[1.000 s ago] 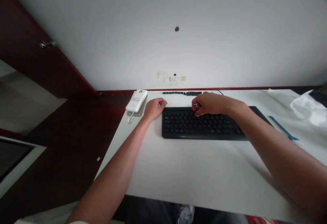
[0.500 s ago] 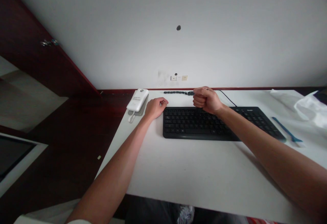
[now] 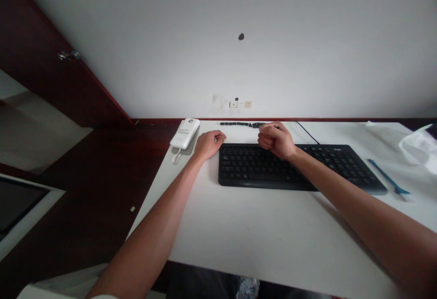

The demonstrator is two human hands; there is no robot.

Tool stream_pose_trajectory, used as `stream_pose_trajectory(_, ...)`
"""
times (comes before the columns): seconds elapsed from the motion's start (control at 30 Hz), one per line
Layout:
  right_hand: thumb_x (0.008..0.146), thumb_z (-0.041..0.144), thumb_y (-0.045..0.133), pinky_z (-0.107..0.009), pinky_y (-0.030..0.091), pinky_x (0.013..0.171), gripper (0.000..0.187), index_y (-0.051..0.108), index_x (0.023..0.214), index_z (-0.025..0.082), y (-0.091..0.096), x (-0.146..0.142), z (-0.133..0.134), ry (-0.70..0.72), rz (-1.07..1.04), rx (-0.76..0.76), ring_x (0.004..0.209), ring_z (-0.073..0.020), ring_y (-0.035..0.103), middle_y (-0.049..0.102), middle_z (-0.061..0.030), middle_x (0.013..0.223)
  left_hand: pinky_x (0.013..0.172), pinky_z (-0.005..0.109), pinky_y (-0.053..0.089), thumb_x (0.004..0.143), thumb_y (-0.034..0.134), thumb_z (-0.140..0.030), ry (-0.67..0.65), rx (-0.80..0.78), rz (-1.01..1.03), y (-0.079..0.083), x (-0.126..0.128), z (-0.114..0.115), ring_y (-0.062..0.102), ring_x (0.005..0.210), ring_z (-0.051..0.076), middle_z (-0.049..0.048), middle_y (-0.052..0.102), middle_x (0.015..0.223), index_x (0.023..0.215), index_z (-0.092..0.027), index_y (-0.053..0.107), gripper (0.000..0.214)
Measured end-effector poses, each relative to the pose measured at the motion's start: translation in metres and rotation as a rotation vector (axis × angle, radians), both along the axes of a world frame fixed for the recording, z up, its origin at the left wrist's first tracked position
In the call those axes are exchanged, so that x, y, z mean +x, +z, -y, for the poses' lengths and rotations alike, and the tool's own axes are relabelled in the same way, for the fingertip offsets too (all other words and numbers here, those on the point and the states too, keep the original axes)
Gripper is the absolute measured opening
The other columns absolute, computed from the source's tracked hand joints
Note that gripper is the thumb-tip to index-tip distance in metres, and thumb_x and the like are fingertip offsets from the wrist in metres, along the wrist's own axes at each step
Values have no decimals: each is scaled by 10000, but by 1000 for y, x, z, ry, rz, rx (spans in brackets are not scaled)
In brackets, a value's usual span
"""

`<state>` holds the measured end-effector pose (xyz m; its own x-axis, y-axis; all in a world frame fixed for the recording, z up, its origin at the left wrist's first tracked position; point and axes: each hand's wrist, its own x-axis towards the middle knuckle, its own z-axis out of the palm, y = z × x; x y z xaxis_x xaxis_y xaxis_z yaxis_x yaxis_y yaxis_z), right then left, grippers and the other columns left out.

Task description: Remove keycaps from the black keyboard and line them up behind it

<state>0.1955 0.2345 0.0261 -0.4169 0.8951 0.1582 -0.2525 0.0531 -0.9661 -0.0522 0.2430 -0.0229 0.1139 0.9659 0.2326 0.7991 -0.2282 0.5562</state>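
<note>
A black keyboard [image 3: 307, 167] lies on the white table [image 3: 259, 230]. My left hand [image 3: 207, 144] rests on the table at the keyboard's left end, fingers curled loosely against its top corner. My right hand [image 3: 275, 139] is closed in a fist over the keyboard's back edge, close to a row of several loose black keycaps [image 3: 239, 124] lined up behind the keyboard. What the fist holds is hidden.
A white power bank [image 3: 185, 133] with a short cable lies at the table's back left corner. A blue pry tool [image 3: 387, 176] and a white plastic bag [image 3: 414, 146] are right of the keyboard. The keyboard's cable [image 3: 307, 132] runs to the wall. Dark wooden floor lies left.
My right hand lifted off the keys, closed into a fist and drew back toward the row of keycaps. The left hand stayed put.
</note>
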Motion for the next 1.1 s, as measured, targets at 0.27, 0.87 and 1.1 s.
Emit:
stream_pose_trajectory(0.27, 810, 274, 643, -268, 99, 424, 445, 308, 518, 236, -7, 3, -3, 35, 15, 20, 410, -67, 159, 213, 81, 470, 729, 284, 458, 921, 592, -251, -11, 13, 15, -2, -1, -1, 681, 804, 195, 23, 782, 919, 970, -257, 795, 209)
stream_pose_trajectory(0.87, 841, 255, 656, -254, 123, 415, 486, 318, 494, 218, -11, 1, -4, 68, 18, 87, 412, -53, 197, 246, 77, 480, 701, 278, 428, 928, 588, -261, -4, 0, 1, -1, 0, -1, 668, 786, 192, 24, 780, 906, 954, -251, 790, 204)
stream_pose_trajectory(1.1, 850, 259, 643, -254, 149, 418, 465, 347, 494, 213, -20, 0, -5, 75, 55, 132, 419, -61, 235, 277, 69, 478, 668, 278, 403, 932, 588, -277, 3, 25, 0, -3, -1, -2, 654, 748, 182, 9, 770, 871, 937, -269, 790, 203)
